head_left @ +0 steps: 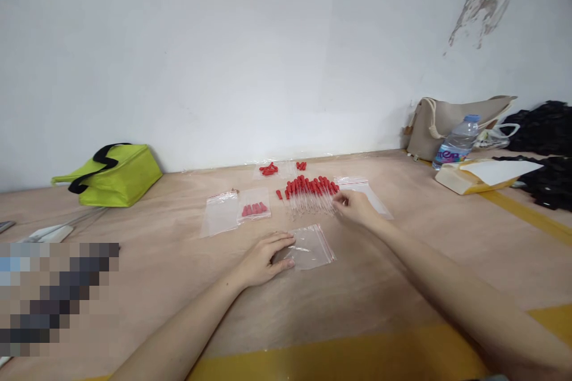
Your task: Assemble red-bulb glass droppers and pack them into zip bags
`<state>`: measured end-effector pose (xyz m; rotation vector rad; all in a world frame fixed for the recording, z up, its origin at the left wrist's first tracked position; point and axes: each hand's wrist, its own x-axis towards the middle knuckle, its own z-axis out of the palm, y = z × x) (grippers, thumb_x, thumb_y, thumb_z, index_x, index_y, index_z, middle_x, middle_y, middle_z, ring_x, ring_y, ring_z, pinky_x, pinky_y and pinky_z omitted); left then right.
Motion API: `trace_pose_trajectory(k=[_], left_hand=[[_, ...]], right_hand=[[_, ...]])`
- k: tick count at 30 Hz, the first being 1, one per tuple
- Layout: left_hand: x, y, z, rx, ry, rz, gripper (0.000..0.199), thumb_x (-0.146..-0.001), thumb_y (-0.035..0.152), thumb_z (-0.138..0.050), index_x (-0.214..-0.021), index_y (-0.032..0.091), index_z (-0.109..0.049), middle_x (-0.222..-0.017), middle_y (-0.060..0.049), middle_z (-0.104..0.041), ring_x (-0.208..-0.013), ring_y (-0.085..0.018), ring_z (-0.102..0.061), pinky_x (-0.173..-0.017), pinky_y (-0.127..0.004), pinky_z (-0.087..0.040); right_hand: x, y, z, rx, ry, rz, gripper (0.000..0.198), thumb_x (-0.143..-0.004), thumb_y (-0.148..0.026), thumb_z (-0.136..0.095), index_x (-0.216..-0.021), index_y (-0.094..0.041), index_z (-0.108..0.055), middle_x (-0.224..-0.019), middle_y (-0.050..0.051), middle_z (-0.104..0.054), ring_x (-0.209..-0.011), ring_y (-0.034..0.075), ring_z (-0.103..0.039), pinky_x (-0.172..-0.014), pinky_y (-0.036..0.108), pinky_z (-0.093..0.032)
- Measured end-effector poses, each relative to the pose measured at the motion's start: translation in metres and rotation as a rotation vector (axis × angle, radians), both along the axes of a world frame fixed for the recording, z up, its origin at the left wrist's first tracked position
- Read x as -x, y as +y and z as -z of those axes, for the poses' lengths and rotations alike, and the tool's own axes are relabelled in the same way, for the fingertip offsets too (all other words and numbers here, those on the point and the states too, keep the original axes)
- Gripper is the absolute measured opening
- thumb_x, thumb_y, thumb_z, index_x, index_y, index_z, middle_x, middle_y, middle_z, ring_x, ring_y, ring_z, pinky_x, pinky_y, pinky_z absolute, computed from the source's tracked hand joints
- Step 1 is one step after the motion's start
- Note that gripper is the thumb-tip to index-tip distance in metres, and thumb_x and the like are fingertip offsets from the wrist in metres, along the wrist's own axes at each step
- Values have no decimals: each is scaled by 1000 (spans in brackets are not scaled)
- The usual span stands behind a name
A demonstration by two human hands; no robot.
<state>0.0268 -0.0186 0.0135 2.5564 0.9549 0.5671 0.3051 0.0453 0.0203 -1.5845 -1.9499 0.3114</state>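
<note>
Glass droppers with red rubber bulbs [313, 186] lie in a row in the middle of the table, bulbs toward the wall, thin clear tubes toward me. At the right end of this row is my right hand [355, 207], its fingers pinched together; what sits between them is hidden. My left hand [268, 256] rests on the table, thumb and fingers apart, fingertips touching the left edge of a clear zip bag [310, 248] lying flat. Beyond it, one zip bag [254, 205] contains several red-bulbed pieces. Another flat zip bag [221, 214] lies to its left.
Another zip bag [373, 196] lies partly behind my right hand. Small red bulbs [269, 169] lie near the wall. A lime-green bag [120, 172] stands at left. At right are a water bottle [458, 141], a beige bag [429, 131], a yellow envelope [465, 181] and black items [547, 181].
</note>
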Motion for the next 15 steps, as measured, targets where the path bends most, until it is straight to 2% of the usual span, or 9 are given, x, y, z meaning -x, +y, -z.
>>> trace_pose_trajectory(k=[2,5,7,11,15], left_hand=[[-1,1,0,-6,-5,3,43,-81,40,-51,-120,22,-48,-122,-6,-51,-115,-20,-44,-97,-38,-36],[-1,2,1,-18,-12,1,43,-80,39,-51,-119,22,-49,-122,-6,-52,-115,-20,-44,-97,-37,-35],[-1,2,2,-29,-9,-6,42,-80,39,-51,-119,22,-49,-122,-6,-51,-115,-20,-44,-97,-37,-35],[-2,1,3,-60,-29,-43,39,-79,39,-53,-113,20,-54,-116,-7,-54,-108,-20,-48,-94,-35,-38],[-3,-1,2,-75,-56,-80,37,-76,41,-56,-106,18,-59,-106,-8,-57,-97,-19,-54,-86,-31,-43]], right_hand=[[-4,25,-5,75,-109,227,24,-75,-20,-48,-97,-13,-57,-85,9,-63,-79,18,-57,-68,26,-41],[-7,49,-8,187,-203,361,38,-72,-21,-54,-107,-7,-50,-94,19,-60,-87,25,-57,-68,29,-41],[-7,56,-7,228,-221,365,38,-69,-21,-56,-103,-5,-51,-94,22,-59,-87,28,-57,-66,30,-41],[-5,61,-3,295,-251,319,31,-65,-20,-59,-94,-9,-56,-88,18,-61,-82,27,-59,-62,28,-41],[-3,59,-7,280,-245,272,38,-67,-18,-56,-102,-7,-50,-91,19,-60,-81,26,-59,-62,28,-41]])
